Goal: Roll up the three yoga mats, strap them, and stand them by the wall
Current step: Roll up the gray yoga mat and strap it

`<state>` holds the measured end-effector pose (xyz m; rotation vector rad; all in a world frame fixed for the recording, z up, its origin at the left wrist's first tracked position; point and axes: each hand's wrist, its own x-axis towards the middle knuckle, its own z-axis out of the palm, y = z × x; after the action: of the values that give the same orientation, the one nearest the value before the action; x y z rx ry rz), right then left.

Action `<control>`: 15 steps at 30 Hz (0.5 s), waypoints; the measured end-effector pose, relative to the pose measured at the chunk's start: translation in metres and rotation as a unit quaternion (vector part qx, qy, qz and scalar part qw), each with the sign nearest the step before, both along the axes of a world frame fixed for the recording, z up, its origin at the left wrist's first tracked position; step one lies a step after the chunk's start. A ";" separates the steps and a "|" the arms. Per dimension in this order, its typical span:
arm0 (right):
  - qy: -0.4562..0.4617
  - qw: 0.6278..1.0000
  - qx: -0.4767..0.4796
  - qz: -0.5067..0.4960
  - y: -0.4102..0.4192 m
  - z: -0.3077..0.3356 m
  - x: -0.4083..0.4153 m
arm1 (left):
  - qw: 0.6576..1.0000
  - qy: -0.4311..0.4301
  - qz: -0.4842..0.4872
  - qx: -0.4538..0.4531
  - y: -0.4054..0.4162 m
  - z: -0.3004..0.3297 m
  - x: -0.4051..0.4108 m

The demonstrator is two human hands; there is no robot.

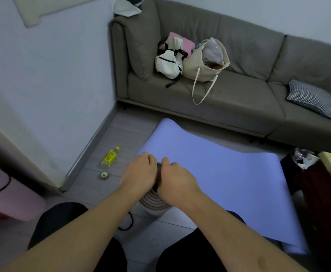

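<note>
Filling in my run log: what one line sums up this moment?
stage: strapping | left hand and right hand: gripping rolled mat end-on | purple mat: flat on floor | bottle: lying by wall

Both forearms bare, extended forward and converging, left hand (pixel 141 172) knuckles up with fingers curled downward, right hand (pixel 175 182) just beside it, fingers likewise curled under, thumbs nearly touching, something dark gripped beneath both sets of fingers
</note>
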<state>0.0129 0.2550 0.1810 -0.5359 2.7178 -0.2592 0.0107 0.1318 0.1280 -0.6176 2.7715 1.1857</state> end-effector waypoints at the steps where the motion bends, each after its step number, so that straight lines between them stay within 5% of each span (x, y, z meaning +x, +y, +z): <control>1: -0.021 1.000 0.000 0.005 0.004 -0.003 -0.002 | 1.000 -0.007 0.012 -0.001 0.003 -0.009 0.002; 6: -0.087 0.981 -0.090 -0.150 0.020 -0.010 -0.035 | 1.000 -0.020 0.022 -0.010 0.007 -0.032 -0.007; 11: 0.124 0.974 -0.052 -0.181 0.008 -0.049 -0.028 | 0.995 0.026 0.019 -0.090 0.024 -0.028 -0.014; 15: 0.151 0.970 -0.027 -0.190 0.003 -0.070 -0.036 | 0.993 0.036 0.012 -0.107 0.024 -0.032 -0.020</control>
<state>-0.0233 0.2583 0.1113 -0.0618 3.1066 -0.3777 -0.0093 0.1560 0.0964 -0.6368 2.9869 0.9385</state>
